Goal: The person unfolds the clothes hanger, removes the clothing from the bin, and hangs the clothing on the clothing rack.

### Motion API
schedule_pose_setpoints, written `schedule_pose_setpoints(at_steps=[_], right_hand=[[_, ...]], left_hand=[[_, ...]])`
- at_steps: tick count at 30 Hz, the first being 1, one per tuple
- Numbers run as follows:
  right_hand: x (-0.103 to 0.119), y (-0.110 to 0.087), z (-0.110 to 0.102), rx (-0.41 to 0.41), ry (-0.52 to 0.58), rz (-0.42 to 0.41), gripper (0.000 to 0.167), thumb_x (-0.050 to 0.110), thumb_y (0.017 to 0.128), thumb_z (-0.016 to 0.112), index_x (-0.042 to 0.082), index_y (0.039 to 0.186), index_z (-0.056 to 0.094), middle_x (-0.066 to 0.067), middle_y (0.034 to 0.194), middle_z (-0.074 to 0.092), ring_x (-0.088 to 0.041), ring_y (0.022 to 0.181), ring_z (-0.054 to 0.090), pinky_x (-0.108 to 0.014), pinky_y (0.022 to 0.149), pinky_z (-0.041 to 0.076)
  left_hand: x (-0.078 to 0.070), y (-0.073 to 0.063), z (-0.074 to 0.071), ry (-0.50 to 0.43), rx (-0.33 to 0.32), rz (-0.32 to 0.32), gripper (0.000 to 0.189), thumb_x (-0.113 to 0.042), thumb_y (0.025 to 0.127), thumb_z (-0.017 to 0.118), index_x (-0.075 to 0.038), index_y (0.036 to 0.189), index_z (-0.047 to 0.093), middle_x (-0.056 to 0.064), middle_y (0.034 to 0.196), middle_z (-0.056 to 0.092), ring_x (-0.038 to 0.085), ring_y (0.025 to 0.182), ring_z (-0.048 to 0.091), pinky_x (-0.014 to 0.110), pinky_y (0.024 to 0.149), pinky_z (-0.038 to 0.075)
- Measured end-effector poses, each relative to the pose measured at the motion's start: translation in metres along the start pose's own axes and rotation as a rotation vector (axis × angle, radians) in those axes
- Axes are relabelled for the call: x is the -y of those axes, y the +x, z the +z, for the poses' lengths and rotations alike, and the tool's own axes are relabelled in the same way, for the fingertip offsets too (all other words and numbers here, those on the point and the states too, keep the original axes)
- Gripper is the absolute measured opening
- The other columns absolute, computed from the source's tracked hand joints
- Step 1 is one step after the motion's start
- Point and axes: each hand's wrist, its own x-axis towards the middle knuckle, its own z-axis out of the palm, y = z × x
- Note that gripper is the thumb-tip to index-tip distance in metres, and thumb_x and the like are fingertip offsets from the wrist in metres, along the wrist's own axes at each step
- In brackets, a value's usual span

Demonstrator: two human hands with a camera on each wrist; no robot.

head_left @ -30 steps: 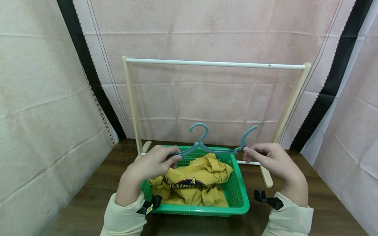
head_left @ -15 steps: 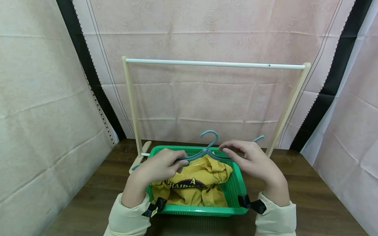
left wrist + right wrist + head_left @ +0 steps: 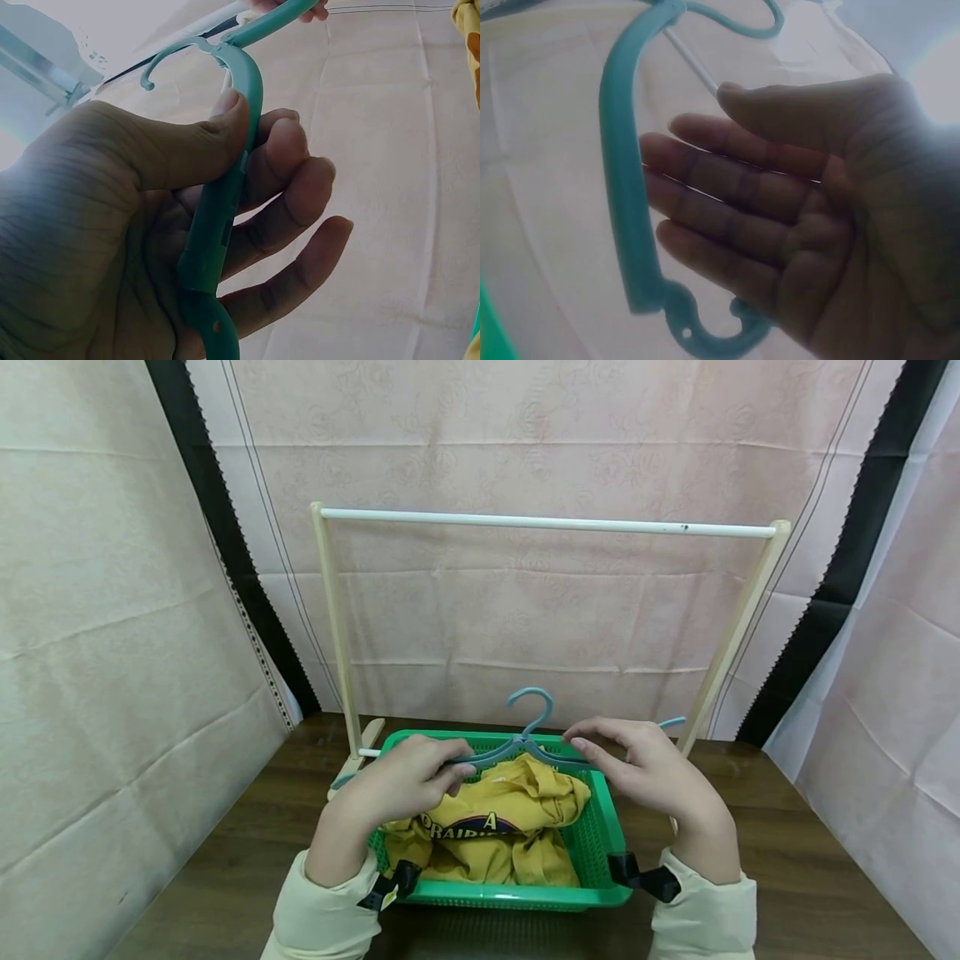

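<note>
A blue clothes hanger [image 3: 501,752] hangs over the far part of a green basket [image 3: 517,896], its hook [image 3: 534,697] pointing up. My left hand [image 3: 412,781] pinches the hanger's left arm between thumb and fingers. In the left wrist view the thumb [image 3: 232,124] lies along that arm, other fingers curving behind. My right hand [image 3: 637,764] is at the right arm, its fingers extended and loosely bent. The right wrist view shows the fingertips [image 3: 656,150] right at the right arm [image 3: 626,180], thumb apart from it. A yellow garment with dark lettering [image 3: 480,835] lies crumpled in the basket.
A rack with a white top rail [image 3: 540,521] and cream side posts [image 3: 336,627] stands behind the basket. The brown wooden table [image 3: 795,843] extends on both sides. Pale fabric walls [image 3: 525,627] surround the back and sides.
My right hand has let go of the hanger's right end and moved left along the arm. The hanger has shifted slightly right with my left hand, and its right end sits lower.
</note>
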Motion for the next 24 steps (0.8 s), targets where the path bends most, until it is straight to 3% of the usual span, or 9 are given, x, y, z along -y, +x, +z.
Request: schedule_pose_setpoints(at_steps=[6, 13, 24], right_hand=[[-0.0038, -0.003, -0.003, -0.012, 0.015, 0.014, 0.017, 0.025, 0.104, 0.059, 0.027, 0.116, 0.071, 0.013, 0.109, 0.071, -0.008, 0.091, 0.069, -0.032, 0.073, 0.056], [-0.0067, -0.0049, -0.0042, -0.006, 0.054, 0.025, 0.018, 0.024, 0.104, 0.059, 0.022, 0.117, 0.072, 0.012, 0.11, 0.071, -0.006, 0.092, 0.069, -0.03, 0.074, 0.057], [-0.0075, -0.006, -0.0055, 0.007, 0.099, 0.037, 0.017, 0.023, 0.104, 0.059, 0.024, 0.116, 0.072, 0.004, 0.109, 0.073, -0.008, 0.091, 0.07, -0.03, 0.073, 0.058]], left_hand=[[0.0002, -0.0003, -0.0011, -0.005, -0.008, 0.001, 0.018, -0.021, 0.107, 0.053, -0.021, 0.089, 0.058, -0.004, 0.073, 0.059, 0.004, 0.054, 0.045, 0.025, 0.055, 0.045], [0.0006, -0.0019, -0.0028, 0.019, -0.046, 0.021, 0.017, -0.017, 0.106, 0.055, -0.02, 0.089, 0.058, -0.011, 0.072, 0.054, 0.002, 0.057, 0.045, 0.025, 0.056, 0.044], [0.0008, -0.0042, -0.0061, 0.024, -0.079, 0.033, 0.012, -0.016, 0.106, 0.054, -0.019, 0.097, 0.062, -0.011, 0.073, 0.057, 0.002, 0.058, 0.047, 0.026, 0.059, 0.046]])
